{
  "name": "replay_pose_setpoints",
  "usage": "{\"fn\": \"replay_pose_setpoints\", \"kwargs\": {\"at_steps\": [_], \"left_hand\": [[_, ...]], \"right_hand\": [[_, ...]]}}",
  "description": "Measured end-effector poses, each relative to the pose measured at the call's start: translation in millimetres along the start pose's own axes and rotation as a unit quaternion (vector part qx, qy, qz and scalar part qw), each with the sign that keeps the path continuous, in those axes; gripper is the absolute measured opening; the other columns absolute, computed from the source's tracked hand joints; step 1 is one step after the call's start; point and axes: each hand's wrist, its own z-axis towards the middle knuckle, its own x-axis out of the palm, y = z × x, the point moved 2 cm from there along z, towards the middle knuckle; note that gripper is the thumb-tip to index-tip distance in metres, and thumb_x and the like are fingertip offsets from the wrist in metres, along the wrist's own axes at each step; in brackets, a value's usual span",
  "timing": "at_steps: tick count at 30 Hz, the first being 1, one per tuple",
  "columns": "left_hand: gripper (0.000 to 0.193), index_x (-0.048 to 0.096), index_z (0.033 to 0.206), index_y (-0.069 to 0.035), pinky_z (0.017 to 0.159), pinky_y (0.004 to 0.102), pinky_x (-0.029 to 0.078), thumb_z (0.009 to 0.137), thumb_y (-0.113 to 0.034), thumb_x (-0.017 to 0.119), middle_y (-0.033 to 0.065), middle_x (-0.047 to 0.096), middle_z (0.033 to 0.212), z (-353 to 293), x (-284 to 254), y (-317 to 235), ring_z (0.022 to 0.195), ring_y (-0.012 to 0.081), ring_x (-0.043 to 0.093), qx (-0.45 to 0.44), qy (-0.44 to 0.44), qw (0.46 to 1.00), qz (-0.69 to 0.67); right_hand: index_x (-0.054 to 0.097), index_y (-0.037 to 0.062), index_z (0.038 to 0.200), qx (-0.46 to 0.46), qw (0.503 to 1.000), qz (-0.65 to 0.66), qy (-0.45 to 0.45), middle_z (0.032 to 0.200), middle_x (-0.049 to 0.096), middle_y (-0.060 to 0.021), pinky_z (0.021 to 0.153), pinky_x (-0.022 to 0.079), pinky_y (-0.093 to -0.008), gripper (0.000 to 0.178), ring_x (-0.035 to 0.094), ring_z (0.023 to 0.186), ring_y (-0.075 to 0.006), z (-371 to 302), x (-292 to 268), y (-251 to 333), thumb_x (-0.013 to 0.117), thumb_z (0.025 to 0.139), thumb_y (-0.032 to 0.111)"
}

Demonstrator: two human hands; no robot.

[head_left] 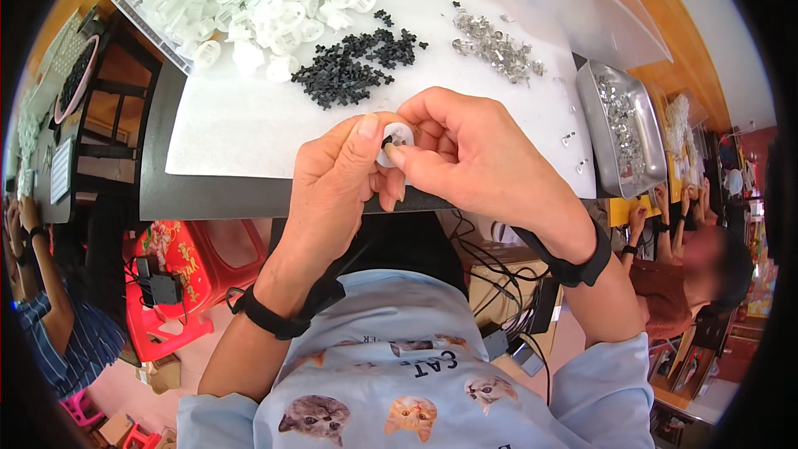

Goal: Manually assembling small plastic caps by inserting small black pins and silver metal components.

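Over the table's front edge, my left hand (339, 162) is closed on a round white plastic part (401, 131), its thumb and fingers at the part's left rim. A small black piece (387, 141) sits in the middle of that part. My right hand (457, 145) is closed too, thumb and fingertips pressed onto the part from the right; whether a small thing is pinched there is hidden. Beyond my hands lies a pile of small black plastic pieces (349, 71). To its right is a scatter of small shiny metal pieces (495, 43).
A heap of white plastic parts (266, 0) fills a clear tray at the far left. White sheeting (224, 133) covers the dark table (191, 198). On the right stands a metal tray (588, 108) of small metal pieces. A red stool (179, 274) and other people are nearby.
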Motion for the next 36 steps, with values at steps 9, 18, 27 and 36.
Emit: {"fn": "replay_pose_setpoints", "kwargs": {"at_steps": [9, 18, 27, 36], "left_hand": [[0.04, 0.062, 0.105, 0.004, 0.051, 0.0201, 0.043, 0.101, -0.032, 0.043, 0.0031, 0.058, 0.072, -1, 1, 4, 0.058, 0.0078, 0.052, 0.018, -0.025, 0.999, 0.032], [0.042, 0.056, 0.114, 0.007, 0.055, 0.0218, 0.046, 0.102, -0.03, 0.039, 0.005, 0.06, 0.077, 0, 2, 6, 0.061, 0.0089, 0.054, 0.053, -0.033, 0.994, 0.086], [0.035, 0.063, 0.104, 0.002, 0.052, 0.0202, 0.042, 0.1, -0.028, 0.045, 0.0033, 0.059, 0.073, 0, 1, 0, 0.058, 0.0087, 0.052, 0.01, -0.025, 1.0, 0.01], [0.036, 0.061, 0.111, 0.005, 0.061, 0.0232, 0.046, 0.1, -0.026, 0.047, 0.0051, 0.061, 0.081, 5, 0, 1, 0.068, 0.0101, 0.054, 0.035, -0.017, 0.998, -0.054]], "right_hand": [[0.055, -0.0054, 0.078, -0.022, 0.999, -0.042, -0.019, 0.063, 0.061, -0.0185, 0.057, 0.048, -0.0384, 0.025, 0.061, 0.058, -0.0329, 1, 6, 4, 0.056, 0.079, 0.019], [0.053, -0.0065, 0.083, -0.097, 0.984, -0.136, -0.067, 0.069, 0.063, -0.0192, 0.06, 0.05, -0.0392, 0.02, 0.062, 0.062, -0.0327, 0, 15, -4, 0.053, 0.081, 0.013], [0.052, -0.0039, 0.084, -0.103, 0.988, -0.09, -0.078, 0.079, 0.061, -0.0203, 0.061, 0.048, -0.0406, 0.025, 0.062, 0.07, -0.0368, -5, 6, -7, 0.054, 0.084, 0.021], [0.053, 0.0004, 0.086, -0.149, 0.979, -0.027, -0.133, 0.08, 0.059, -0.0142, 0.06, 0.046, -0.0397, 0.013, 0.061, 0.069, -0.0319, -5, 21, -9, 0.055, 0.086, 0.013]]}}
